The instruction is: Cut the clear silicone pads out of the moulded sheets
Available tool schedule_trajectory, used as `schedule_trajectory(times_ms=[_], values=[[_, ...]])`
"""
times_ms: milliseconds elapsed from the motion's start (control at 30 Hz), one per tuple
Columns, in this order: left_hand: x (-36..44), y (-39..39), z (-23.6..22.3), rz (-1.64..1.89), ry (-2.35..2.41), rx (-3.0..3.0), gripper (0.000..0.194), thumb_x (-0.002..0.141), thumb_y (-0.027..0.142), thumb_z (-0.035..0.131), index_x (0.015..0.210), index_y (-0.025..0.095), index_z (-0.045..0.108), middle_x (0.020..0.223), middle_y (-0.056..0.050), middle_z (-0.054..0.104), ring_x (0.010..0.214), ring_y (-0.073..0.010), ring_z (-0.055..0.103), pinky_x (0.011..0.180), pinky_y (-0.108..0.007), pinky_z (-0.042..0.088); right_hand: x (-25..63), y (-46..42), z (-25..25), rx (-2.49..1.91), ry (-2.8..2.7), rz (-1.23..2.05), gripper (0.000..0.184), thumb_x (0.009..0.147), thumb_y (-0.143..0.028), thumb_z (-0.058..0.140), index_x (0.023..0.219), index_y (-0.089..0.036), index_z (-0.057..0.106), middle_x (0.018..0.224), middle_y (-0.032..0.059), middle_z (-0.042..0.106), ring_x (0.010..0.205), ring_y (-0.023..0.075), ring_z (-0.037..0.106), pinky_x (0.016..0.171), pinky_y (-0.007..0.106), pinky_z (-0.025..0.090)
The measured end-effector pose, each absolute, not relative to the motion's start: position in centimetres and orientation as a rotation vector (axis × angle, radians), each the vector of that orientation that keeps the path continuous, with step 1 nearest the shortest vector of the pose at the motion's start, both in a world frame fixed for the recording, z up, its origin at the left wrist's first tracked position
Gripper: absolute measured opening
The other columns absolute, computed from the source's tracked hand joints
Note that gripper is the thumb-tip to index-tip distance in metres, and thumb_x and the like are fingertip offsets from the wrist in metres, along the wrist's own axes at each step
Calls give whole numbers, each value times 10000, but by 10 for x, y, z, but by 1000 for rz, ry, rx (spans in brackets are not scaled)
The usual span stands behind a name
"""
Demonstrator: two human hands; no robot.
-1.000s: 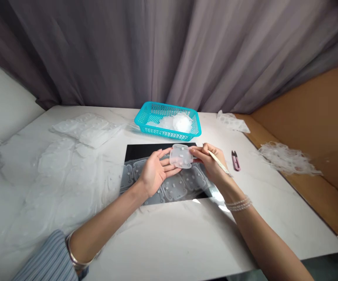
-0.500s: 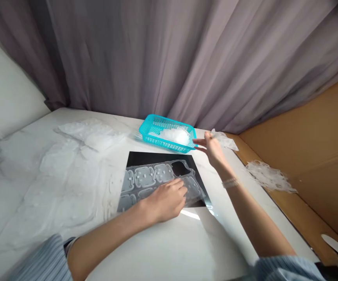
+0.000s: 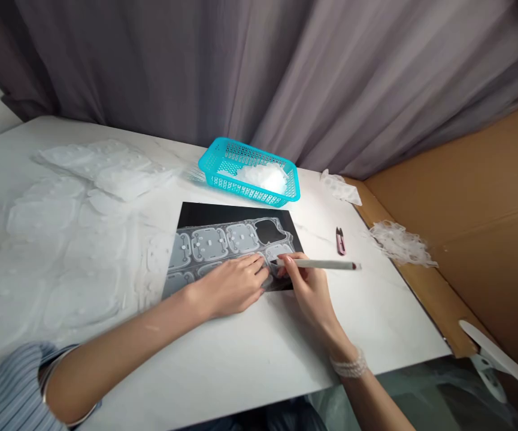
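My left hand [image 3: 232, 286] lies flat on a clear moulded plastic sheet [image 3: 209, 244], pressing it against a black board [image 3: 223, 214]. The sheet has rows of rounded pockets, and one cut-out opening shows the black beneath. My right hand [image 3: 310, 290] is shut on a white pen-shaped tool [image 3: 324, 264], whose near tip touches or nearly touches the sheet beside my left fingers. Its exact tip is partly hidden by my fingers.
A turquoise plastic basket [image 3: 250, 173] holds clear offcuts at the back. Pink thread snips [image 3: 341, 240] lie right of the board. Clear plastic sheets [image 3: 101, 164] are piled on the white marble table [image 3: 241, 353] to the left. Plastic scraps [image 3: 400, 242] rest by the cardboard wall [image 3: 478, 197].
My right hand has come back from beside the basket to the sheet, now holding the white tool. The small cut piece held earlier is gone from my hands. My left hand stays on the sheet.
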State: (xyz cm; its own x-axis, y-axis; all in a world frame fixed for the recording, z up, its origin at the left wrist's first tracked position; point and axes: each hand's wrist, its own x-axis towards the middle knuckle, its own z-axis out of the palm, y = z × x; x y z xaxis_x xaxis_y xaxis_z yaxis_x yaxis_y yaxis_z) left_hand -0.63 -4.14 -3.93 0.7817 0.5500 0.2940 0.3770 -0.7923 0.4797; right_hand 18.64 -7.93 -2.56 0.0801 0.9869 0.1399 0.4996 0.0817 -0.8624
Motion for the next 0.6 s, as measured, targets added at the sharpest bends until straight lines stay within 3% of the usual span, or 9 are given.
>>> schedule_trajectory(times_ms=[133, 400, 600], values=[[-7, -39, -40, 602, 687, 2554, 323, 897, 252, 502, 1184, 136, 596, 1363, -202, 575, 1316, -340, 493, 1068, -464, 384, 184, -77, -25, -1588, -1673, 611, 307, 977, -426, 452, 876, -209, 645, 726, 43, 648, 629, 198, 604, 565, 311, 438], [-7, -38, -28, 470, 645, 2723, 326, 891, 228, 492, 1177, 108, 592, 1282, -222, 610, 1258, -357, 510, 1032, -489, 386, 179, -72, -25, -1541, -1811, 451, 224, 977, -338, 440, 896, -225, 616, 790, 66, 680, 689, 219, 640, 659, 348, 484], [-7, -38, -32, 558, 649, 2610, 277, 871, 220, 514, 1122, 153, 610, 1274, -190, 621, 1253, -348, 516, 1041, -485, 378, 180, -80, -25, -1515, -1940, 335, 191, 980, -290, 427, 899, -229, 588, 784, 67, 657, 679, 218, 623, 626, 350, 478]])
